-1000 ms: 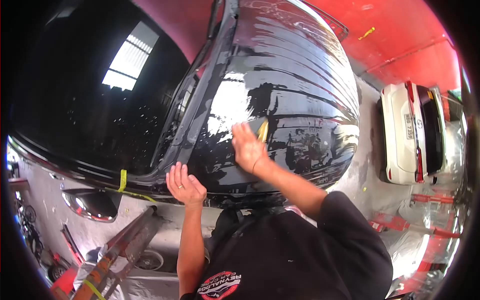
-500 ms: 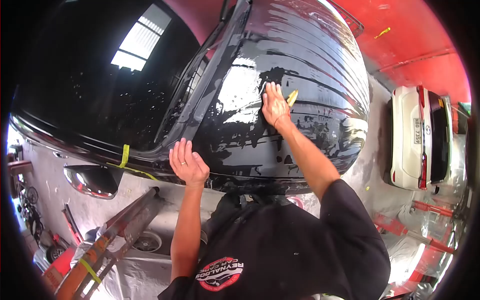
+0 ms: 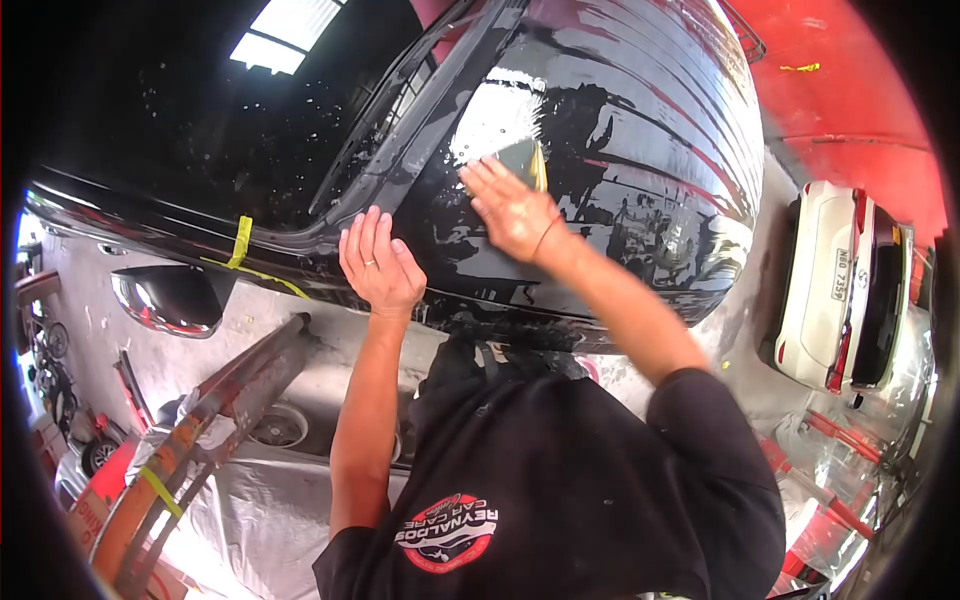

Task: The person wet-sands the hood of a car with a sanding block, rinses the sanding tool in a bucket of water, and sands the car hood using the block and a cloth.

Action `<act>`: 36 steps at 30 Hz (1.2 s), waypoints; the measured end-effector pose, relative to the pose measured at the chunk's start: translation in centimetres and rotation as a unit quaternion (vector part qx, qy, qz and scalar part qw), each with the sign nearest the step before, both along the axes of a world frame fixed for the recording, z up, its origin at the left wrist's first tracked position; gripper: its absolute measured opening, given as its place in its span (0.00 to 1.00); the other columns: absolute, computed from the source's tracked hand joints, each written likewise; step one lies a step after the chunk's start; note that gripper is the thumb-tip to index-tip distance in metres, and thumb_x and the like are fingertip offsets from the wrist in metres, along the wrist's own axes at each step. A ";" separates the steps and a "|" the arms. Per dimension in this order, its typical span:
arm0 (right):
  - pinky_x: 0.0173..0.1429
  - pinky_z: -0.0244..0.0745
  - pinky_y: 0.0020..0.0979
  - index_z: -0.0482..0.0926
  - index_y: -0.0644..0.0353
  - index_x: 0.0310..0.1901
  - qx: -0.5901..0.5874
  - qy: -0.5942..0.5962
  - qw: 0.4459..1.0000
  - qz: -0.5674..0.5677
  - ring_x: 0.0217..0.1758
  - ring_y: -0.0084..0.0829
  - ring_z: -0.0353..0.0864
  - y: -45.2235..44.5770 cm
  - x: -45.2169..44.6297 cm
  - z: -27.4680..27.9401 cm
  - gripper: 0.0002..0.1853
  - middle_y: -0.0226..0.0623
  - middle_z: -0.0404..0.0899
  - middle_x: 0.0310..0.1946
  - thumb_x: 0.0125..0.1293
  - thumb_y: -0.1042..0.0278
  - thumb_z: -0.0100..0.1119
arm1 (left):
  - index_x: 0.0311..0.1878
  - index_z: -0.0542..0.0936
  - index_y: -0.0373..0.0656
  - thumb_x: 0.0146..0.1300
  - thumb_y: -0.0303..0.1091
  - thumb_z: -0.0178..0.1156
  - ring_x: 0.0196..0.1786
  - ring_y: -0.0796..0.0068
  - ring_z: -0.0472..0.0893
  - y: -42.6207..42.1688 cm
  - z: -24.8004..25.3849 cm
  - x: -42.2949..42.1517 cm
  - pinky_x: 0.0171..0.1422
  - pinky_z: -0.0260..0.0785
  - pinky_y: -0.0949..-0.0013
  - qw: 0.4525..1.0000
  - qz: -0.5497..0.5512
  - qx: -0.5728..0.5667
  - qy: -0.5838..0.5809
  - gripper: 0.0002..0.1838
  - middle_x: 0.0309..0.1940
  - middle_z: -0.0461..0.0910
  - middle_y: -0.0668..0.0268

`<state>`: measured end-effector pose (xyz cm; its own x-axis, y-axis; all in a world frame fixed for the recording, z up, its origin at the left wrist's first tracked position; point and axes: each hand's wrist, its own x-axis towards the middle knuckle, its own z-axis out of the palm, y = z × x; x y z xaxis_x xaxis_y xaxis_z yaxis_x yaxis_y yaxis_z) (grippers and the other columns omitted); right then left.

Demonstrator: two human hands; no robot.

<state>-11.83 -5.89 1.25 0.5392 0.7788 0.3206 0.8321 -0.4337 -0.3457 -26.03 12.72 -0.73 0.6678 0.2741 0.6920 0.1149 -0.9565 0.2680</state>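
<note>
My right hand [image 3: 512, 207] lies with its fingers stretched over a folded piece of sandpaper [image 3: 522, 155], dark grey with a yellowish edge, and presses it on the wet black car hood [image 3: 600, 250]. Water streaks and greyish patches cover the paint. My left hand [image 3: 383, 263], with a ring on one finger, rests open at the lower corner of the windshield [image 3: 200, 130], fingers extended and nothing visible in it. Part of the sandpaper is hidden under my right fingers.
Yellow-green tape [image 3: 241, 242] is stuck by the windshield's edge. A black side mirror [image 3: 168, 300] juts out at the left. Below it stands a rusty metal beam [image 3: 215, 435]. A white car [image 3: 822, 285] is parked at the right, near a red wall [image 3: 850, 100].
My right hand has slid left over the hood towards the windshield, along with the sandpaper. The view has shifted slightly. My left hand stays near the windshield corner.
</note>
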 end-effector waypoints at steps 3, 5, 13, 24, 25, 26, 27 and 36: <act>0.74 0.68 0.47 0.74 0.63 0.62 -0.073 0.076 0.988 -0.114 0.73 0.54 0.68 -0.5 8.9 1.1 0.18 0.52 0.73 0.66 0.77 0.67 0.46 | 0.61 0.77 0.36 0.70 0.28 0.50 0.66 0.53 0.77 -0.4 0.0 0.0 0.75 0.63 0.49 1.000 0.007 0.005 -0.004 0.19 0.62 0.80 0.55; 0.71 0.69 0.47 0.72 0.67 0.61 -0.067 0.019 0.985 -0.160 0.69 0.54 0.70 1.0 9.2 -0.8 0.18 0.54 0.75 0.61 0.75 0.69 0.47 | 0.62 0.76 0.36 0.70 0.28 0.50 0.65 0.53 0.77 -0.3 -0.1 0.2 0.74 0.63 0.49 1.000 0.015 0.004 -0.020 0.19 0.62 0.80 0.55; 0.70 0.70 0.43 0.75 0.67 0.58 -0.174 0.092 0.975 -0.099 0.66 0.54 0.70 2.0 9.2 2.1 0.18 0.52 0.76 0.59 0.69 0.68 0.52 | 0.62 0.76 0.36 0.69 0.27 0.51 0.67 0.54 0.76 -0.1 0.2 -0.1 0.75 0.62 0.49 1.000 0.013 0.004 -0.006 0.20 0.63 0.79 0.55; 0.77 0.65 0.41 0.74 0.65 0.66 -0.042 0.038 0.995 -0.083 0.74 0.49 0.69 3.0 5.4 1.2 0.23 0.50 0.74 0.68 0.71 0.69 0.55 | 0.63 0.75 0.35 0.67 0.28 0.52 0.67 0.52 0.76 -0.1 -0.2 -0.1 0.75 0.62 0.47 0.999 0.011 -0.037 -0.028 0.21 0.63 0.79 0.54; 0.77 0.65 0.41 0.74 0.67 0.66 -0.060 0.014 0.994 -0.093 0.74 0.49 0.69 3.5 4.7 1.1 0.23 0.50 0.75 0.67 0.72 0.69 0.54 | 0.62 0.75 0.35 0.67 0.28 0.52 0.67 0.52 0.76 -0.2 -0.3 -0.3 0.75 0.62 0.47 0.998 0.013 -0.038 -0.038 0.21 0.63 0.79 0.54; 0.77 0.65 0.42 0.73 0.69 0.65 -0.074 -0.011 0.991 -0.107 0.73 0.49 0.69 4.2 3.4 0.8 0.23 0.51 0.75 0.66 0.72 0.68 0.54 | 0.62 0.75 0.35 0.67 0.28 0.52 0.67 0.51 0.76 0.0 -0.3 -0.2 0.75 0.62 0.47 0.998 0.010 -0.037 -0.049 0.21 0.63 0.79 0.54; 0.77 0.64 0.41 0.73 0.67 0.66 -0.090 -0.016 0.994 -0.060 0.75 0.48 0.69 4.6 -0.1 1.3 0.24 0.49 0.74 0.68 0.72 0.67 0.54 | 0.61 0.75 0.36 0.67 0.30 0.53 0.66 0.52 0.76 0.1 -0.5 -0.2 0.73 0.64 0.47 0.998 0.012 -0.035 -0.052 0.20 0.63 0.78 0.54; 0.70 0.73 0.42 0.73 0.60 0.68 -0.158 -0.024 0.986 -0.052 0.78 0.49 0.63 5.4 -0.6 1.4 0.25 0.42 0.73 0.71 0.70 0.69 0.55 | 0.70 0.63 0.35 0.72 0.66 0.44 0.70 0.40 0.70 0.6 -2.0 -0.1 0.78 0.55 0.40 0.986 -0.023 -0.086 -0.137 0.42 0.67 0.72 0.42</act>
